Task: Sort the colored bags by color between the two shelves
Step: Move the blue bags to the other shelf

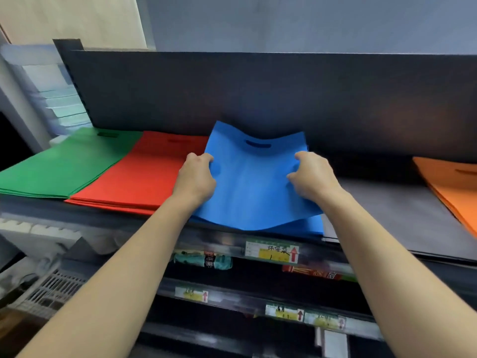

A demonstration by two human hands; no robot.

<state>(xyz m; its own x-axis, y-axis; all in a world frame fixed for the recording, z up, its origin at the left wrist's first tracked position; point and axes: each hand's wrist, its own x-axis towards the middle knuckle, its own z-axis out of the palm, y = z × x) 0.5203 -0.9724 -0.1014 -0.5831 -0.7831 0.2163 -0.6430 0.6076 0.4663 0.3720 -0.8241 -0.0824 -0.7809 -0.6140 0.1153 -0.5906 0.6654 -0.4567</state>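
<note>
A blue bag with a cut-out handle sags above a thin blue stack in the middle of the dark shelf. My left hand grips its left edge and my right hand grips its right edge, fingers curled into the fabric. A red stack lies directly to the left, and a green stack lies further left. At the far right edge sits an orange stack. Between blue and orange the shelf surface is bare.
A tall dark back panel rises behind the bags. Below the shelf's front edge are price labels and lower shelves with packaged goods. A white plastic basket sits at the lower left.
</note>
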